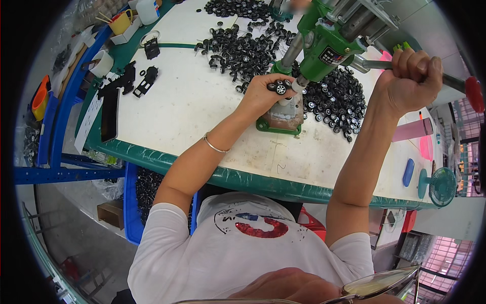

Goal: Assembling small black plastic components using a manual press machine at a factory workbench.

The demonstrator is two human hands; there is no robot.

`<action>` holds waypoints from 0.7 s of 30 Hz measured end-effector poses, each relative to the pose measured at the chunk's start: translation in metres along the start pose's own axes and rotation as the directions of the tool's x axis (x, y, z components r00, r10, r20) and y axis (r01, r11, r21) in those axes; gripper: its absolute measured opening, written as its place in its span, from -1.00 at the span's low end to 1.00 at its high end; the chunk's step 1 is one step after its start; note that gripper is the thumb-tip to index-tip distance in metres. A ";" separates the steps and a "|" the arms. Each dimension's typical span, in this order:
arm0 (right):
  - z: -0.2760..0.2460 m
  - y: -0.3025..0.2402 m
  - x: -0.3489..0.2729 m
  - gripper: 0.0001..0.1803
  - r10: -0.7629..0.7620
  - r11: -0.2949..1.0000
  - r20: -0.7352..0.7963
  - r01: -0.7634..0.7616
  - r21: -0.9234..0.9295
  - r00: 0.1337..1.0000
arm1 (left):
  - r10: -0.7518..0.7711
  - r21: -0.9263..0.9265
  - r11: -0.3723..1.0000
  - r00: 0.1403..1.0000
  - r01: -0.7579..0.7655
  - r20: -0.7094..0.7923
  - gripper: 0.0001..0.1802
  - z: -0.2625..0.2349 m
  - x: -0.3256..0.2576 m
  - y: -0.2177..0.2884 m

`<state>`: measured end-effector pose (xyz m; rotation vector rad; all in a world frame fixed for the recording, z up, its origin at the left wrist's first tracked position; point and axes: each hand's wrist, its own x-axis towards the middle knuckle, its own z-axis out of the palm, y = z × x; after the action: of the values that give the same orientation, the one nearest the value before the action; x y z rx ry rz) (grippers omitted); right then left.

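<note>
My left hand (260, 96) is closed around several small black toy wheels (280, 89) with silver hubs, close beside the ram of a green hand press (328, 57). The fingers are at the press's base plate (286, 117), and the hand partly hides what sits on it. Raised on the right, my right hand (409, 83) is wrapped round the metal lever (378, 65) of the press, which ends in a red knob (474, 94). Behind the press lies a pile of loose wheels (334, 101). Farther left is a heap of wheels on axles (243, 50).
Black plastic chassis parts (147, 81) and a dark flat phone-like slab (109, 116) lie at the left of the table (202, 175). A blue bin (132, 218) of small parts stands below the edge. A small green fan (442, 186) and blue object (408, 172) are at right.
</note>
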<state>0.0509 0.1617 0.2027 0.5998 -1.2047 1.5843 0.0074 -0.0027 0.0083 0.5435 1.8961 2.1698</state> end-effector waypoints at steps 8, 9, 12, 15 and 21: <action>0.005 0.006 0.019 -0.66 0.209 0.971 -0.011 -0.209 -0.114 0.978 | -0.090 -0.114 0.989 0.994 0.097 0.065 -0.66 0.000 0.003 -0.001; 0.006 0.012 0.027 -0.67 0.248 0.956 -0.027 -0.249 -0.152 0.968 | -0.089 -0.109 0.989 0.994 0.097 0.069 -0.66 -0.001 0.001 0.000; 0.005 0.043 0.050 -0.71 0.369 0.906 -0.079 -0.378 -0.191 0.926 | -0.148 -0.273 0.948 0.986 0.163 0.075 -0.67 -0.005 0.002 0.000; -0.006 0.069 0.062 -0.77 0.594 0.799 -0.004 -0.590 -0.113 0.805 | -0.224 -0.552 0.810 0.974 0.197 0.019 -0.66 -0.021 -0.004 0.000; -0.012 0.055 0.049 -0.72 0.684 0.710 -0.011 -0.669 -0.217 0.729 | -0.261 -0.173 0.944 0.956 0.281 0.130 -0.69 -0.108 -0.092 0.038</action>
<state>-0.0152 0.1937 0.2162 0.0477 -1.7511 2.0082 0.0504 -0.1428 0.0220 0.3305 1.5828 2.0673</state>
